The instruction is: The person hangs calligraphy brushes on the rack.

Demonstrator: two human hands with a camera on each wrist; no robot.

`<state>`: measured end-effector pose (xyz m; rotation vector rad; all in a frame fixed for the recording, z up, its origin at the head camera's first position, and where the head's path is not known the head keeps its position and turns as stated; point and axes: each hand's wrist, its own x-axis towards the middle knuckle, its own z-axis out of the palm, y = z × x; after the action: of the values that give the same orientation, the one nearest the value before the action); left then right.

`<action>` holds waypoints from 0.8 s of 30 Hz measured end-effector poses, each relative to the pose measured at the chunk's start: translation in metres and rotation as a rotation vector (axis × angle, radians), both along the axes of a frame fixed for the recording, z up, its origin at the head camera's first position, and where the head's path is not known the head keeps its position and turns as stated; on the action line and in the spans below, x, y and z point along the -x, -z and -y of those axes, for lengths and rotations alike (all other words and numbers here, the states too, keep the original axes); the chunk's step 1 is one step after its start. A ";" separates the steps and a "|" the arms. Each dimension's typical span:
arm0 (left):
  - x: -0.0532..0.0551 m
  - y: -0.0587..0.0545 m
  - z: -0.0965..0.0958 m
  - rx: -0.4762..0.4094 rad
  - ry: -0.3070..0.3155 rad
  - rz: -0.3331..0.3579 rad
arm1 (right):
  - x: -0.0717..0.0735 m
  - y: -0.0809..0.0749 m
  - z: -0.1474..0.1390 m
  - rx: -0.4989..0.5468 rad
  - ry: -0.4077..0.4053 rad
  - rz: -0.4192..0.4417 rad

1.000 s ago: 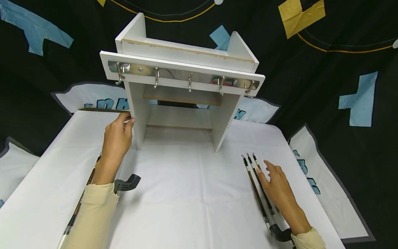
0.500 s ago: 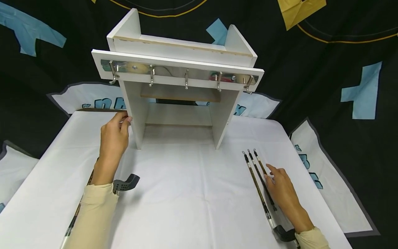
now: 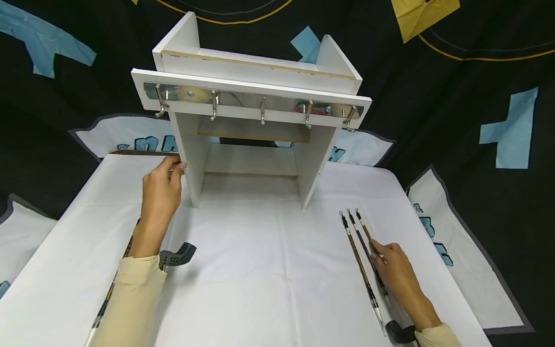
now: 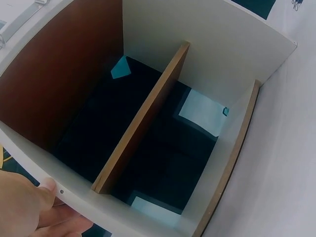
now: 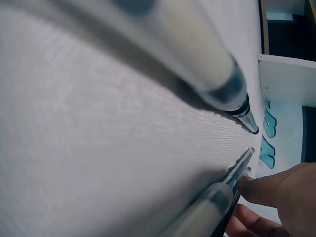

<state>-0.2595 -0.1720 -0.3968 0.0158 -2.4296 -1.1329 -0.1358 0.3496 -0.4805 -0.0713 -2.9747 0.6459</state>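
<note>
A white wooden shelf unit (image 3: 260,83) with a metal rail of several hooks stands on the white-covered table. My left hand (image 3: 161,190) holds its left side panel (image 3: 184,144) at the edge. In the left wrist view, the thumb (image 4: 48,186) lies on the panel's edge beside a small hole, the fingers below. On the right lie slim calligraphy brushes with hanging loops: a left brush (image 3: 359,262) and a middle brush (image 3: 364,250). My right hand (image 3: 396,267) pinches the rightmost brush (image 3: 364,226) between thumb and fingers; its lower end is hidden under the hand.
More slim dark sticks (image 3: 103,308) lie at the left, partly beneath the left sleeve (image 3: 130,299). Black cloth (image 3: 451,120) with blue and yellow patches hangs behind. A dark wrist mount (image 3: 178,255) juts from the left wrist.
My right hand has come down from hovering open beside the brushes and taken hold of the rightmost one. The left hand stays on the shelf panel; the view has shifted slightly.
</note>
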 end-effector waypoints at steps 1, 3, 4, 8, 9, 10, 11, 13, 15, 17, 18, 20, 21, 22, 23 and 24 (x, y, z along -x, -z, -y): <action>0.000 0.000 0.000 -0.002 0.002 -0.002 | 0.000 0.001 0.000 0.000 0.000 0.001; 0.000 0.000 0.000 -0.003 0.002 -0.003 | -0.001 0.003 -0.001 0.000 -0.001 -0.002; 0.000 0.000 0.000 -0.002 0.002 -0.003 | 0.000 0.003 -0.002 0.000 -0.001 -0.004; -0.001 0.000 0.000 -0.002 0.000 0.002 | 0.000 0.004 -0.002 -0.012 -0.008 -0.015; -0.001 -0.001 0.000 -0.001 -0.002 0.004 | 0.000 0.004 -0.002 -0.014 -0.009 -0.015; -0.001 -0.001 0.000 -0.001 -0.003 0.006 | 0.000 0.004 -0.002 -0.017 -0.010 -0.015; -0.001 -0.001 0.000 -0.001 -0.004 0.009 | 0.000 0.004 -0.002 -0.020 -0.012 -0.015; -0.001 0.000 0.000 -0.003 -0.005 0.015 | 0.001 0.004 -0.001 -0.026 -0.016 -0.020; -0.001 0.000 0.000 -0.005 -0.005 0.019 | 0.001 0.004 -0.001 -0.031 -0.023 -0.029; -0.001 -0.001 0.000 -0.006 -0.004 0.020 | 0.002 0.005 0.000 -0.038 -0.031 -0.046; -0.001 -0.001 0.000 -0.006 -0.004 0.019 | 0.002 0.005 0.000 -0.039 -0.035 -0.057; -0.001 -0.001 0.000 -0.004 -0.005 0.016 | 0.002 0.006 -0.001 -0.040 -0.044 -0.078; -0.001 -0.001 0.000 -0.003 -0.005 0.016 | 0.002 0.006 -0.001 -0.041 -0.048 -0.088; -0.001 -0.001 0.000 -0.003 -0.005 0.015 | 0.002 0.007 -0.001 -0.041 -0.051 -0.098; -0.001 -0.001 0.000 -0.002 -0.006 0.015 | 0.002 0.007 -0.001 -0.041 -0.052 -0.106; -0.001 -0.001 0.000 -0.001 -0.006 0.015 | 0.002 0.008 -0.001 -0.042 -0.052 -0.112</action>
<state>-0.2582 -0.1720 -0.3961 0.0317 -2.4402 -1.1355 -0.1380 0.3507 -0.4882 0.0444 -2.8890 0.5730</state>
